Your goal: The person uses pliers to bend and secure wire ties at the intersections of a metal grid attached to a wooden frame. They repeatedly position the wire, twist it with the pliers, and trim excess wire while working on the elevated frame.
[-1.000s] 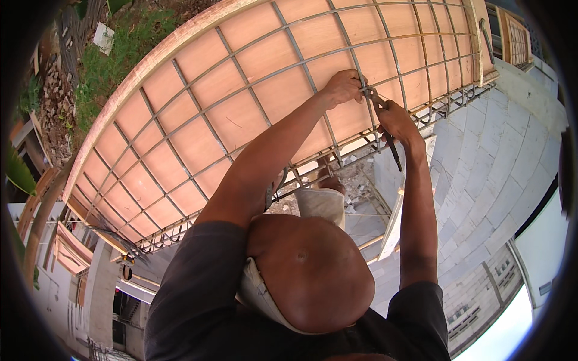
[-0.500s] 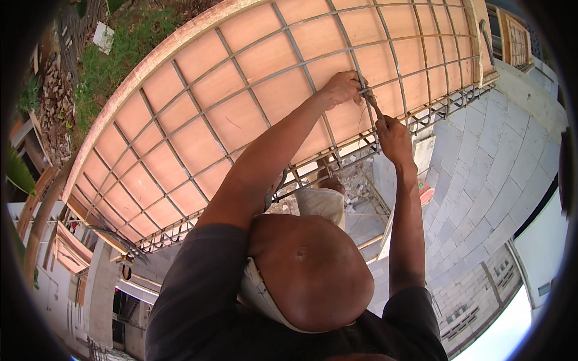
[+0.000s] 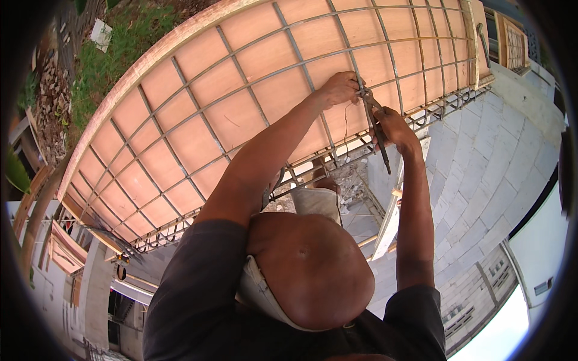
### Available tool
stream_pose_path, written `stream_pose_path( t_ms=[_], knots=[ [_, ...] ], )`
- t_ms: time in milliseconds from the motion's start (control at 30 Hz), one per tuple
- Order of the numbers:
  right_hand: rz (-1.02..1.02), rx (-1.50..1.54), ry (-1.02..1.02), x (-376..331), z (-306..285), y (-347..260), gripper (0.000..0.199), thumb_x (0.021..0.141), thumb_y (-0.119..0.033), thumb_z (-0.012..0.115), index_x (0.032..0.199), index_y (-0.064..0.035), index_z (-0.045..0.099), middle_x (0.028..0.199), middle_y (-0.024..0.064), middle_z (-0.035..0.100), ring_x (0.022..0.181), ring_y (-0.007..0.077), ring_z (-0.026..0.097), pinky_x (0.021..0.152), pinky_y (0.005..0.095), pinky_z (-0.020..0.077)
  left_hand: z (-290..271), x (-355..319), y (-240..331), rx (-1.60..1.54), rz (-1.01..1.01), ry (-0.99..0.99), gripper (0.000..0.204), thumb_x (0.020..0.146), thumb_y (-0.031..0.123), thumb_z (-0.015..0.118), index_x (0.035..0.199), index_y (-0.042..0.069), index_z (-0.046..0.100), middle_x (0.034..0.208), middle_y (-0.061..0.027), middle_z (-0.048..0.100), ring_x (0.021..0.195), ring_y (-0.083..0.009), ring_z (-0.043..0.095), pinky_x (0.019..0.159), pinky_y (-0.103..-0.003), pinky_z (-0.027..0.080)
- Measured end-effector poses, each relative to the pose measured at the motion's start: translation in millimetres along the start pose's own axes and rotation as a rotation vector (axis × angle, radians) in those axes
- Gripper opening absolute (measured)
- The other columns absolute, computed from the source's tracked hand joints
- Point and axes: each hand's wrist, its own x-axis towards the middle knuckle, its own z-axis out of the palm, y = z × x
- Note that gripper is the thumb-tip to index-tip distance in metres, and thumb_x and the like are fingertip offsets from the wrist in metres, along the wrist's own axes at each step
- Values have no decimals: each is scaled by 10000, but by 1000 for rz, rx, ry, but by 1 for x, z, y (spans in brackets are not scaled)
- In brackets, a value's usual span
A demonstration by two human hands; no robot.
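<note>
- the rebar grid [image 3: 301, 62] lies over a plywood panel [image 3: 283, 99]; the work centres on one bar crossing near the grid's lower edge, in front of the person.
- the right hand [image 3: 394, 129] is closed around dark long-handled pliers [image 3: 376, 133], their head at that crossing, handles slanting down and right.
- the left hand [image 3: 341, 88] is just left of the crossing, fingers bent, tips at the bar – whether they pinch the bar or some wire, i cannot tell.
- a thin wire [image 3: 346, 123] hangs in a loose curve below the left hand.
- the step in hand looks like working tie wire at the crossing; the move calls for a firm grip and a steady pliers head – bare fingertips kept clear of it.
- outward: a timber edge [image 3: 135, 75] along the panel, rubble [image 3: 355, 183] below, greenery [image 3: 126, 54] at upper left.
</note>
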Motion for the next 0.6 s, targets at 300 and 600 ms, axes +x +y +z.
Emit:
stream_pose_path(
  t_ms=[300,600],
  knots=[
    [-122,597,330,8,103,26,325,1139,-315,450,1081,-11,551,827,140,685,615,229,677,532,404,596,-6,5,-4,-224,-14,-61,668,743,-152,719,1389,-17,610,1313,-147,750,1308,-253,665,1115,-356,524],
    [-191,180,315,-22,47,32,200,967,-164,726,1061,3,669,875,53,673,614,142,628,540,289,527,-7,6,-6,-224,49,-75,614,729,-144,728,1328,-50,633,1265,-166,764,1253,-251,688,1080,-359,538]
  ],
)
